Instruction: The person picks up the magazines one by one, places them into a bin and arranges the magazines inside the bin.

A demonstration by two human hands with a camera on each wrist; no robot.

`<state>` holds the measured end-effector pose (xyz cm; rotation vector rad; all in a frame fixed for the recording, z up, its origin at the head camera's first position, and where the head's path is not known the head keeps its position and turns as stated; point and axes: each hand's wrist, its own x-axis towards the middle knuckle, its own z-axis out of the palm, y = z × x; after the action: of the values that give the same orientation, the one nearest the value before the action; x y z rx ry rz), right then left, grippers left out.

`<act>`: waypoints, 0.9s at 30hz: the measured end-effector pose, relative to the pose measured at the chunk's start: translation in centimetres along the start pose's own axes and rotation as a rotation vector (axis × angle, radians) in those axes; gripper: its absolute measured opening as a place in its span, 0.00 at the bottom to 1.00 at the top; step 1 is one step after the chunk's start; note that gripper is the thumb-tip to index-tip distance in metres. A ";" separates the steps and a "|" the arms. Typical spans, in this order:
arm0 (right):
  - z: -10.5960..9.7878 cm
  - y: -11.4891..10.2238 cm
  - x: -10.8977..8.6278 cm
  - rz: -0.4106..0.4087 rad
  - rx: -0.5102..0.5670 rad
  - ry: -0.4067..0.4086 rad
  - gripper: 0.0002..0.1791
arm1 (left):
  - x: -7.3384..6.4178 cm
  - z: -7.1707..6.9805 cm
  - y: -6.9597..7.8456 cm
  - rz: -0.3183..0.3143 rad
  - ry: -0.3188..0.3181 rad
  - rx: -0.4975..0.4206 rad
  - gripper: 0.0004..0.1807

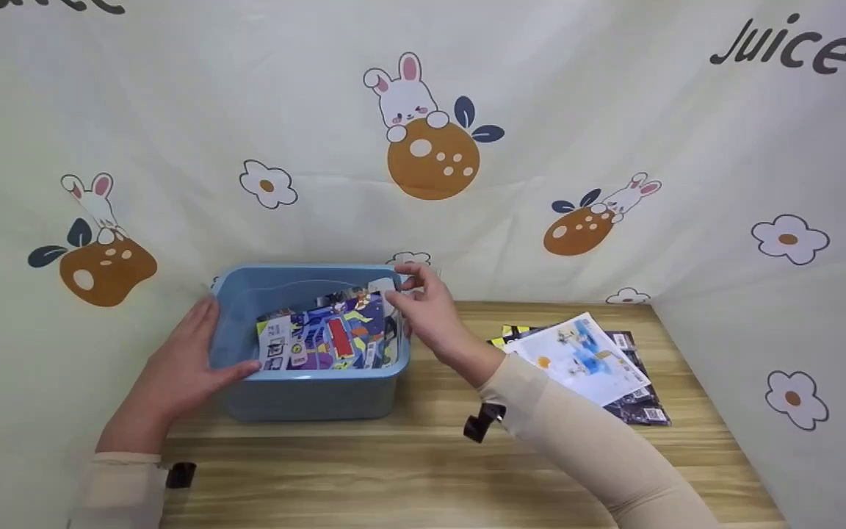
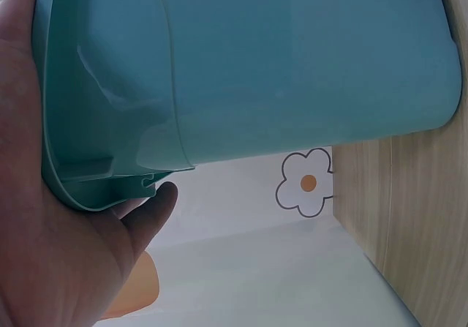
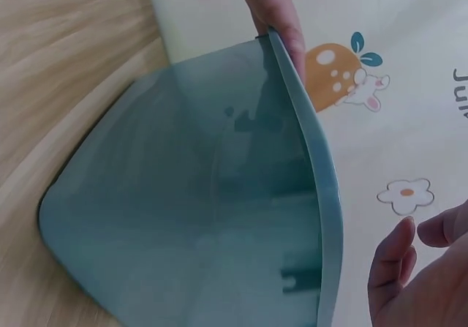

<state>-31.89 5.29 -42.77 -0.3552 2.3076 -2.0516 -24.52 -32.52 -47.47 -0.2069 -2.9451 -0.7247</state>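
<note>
A blue plastic bin (image 1: 313,400) stands on the wooden table. My left hand (image 1: 184,364) grips its left side, thumb over the front rim; in the left wrist view its fingers curl under the rim (image 2: 45,115). Inside the bin lean several flat printed packages, the front one colourful with a red patch (image 1: 340,338). At the bin's right back corner is my right hand (image 1: 434,316), thumb over the inside near the packages' upper edge. In the right wrist view that hand's thumb and fingers stand a little apart with nothing between them, beside the rim (image 3: 329,195).
Right of the bin, a white sheet with a blue picture (image 1: 584,360) lies on dark packages (image 1: 643,411) with barcodes. A pale cloth printed with rabbits and flowers (image 1: 305,110) hangs behind and at both sides of the wooden table (image 1: 364,470).
</note>
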 end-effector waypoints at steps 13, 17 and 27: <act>-7.1 3.7 -1.7 -0.012 -0.048 0.007 0.19 | 0.0 0.0 0.0 -0.004 0.005 0.006 0.75; -9.1 4.4 -2.2 -0.010 -0.064 0.026 0.16 | 0.1 0.0 0.0 -0.001 0.004 0.009 0.75; -14.0 6.9 -3.8 0.007 -0.211 0.035 0.17 | 0.1 0.1 -0.1 0.005 0.005 0.005 0.75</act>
<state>-31.68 20.42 -48.25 -0.3201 2.5493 -1.8286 -24.61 -32.59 -47.57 -0.2115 -2.9407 -0.7155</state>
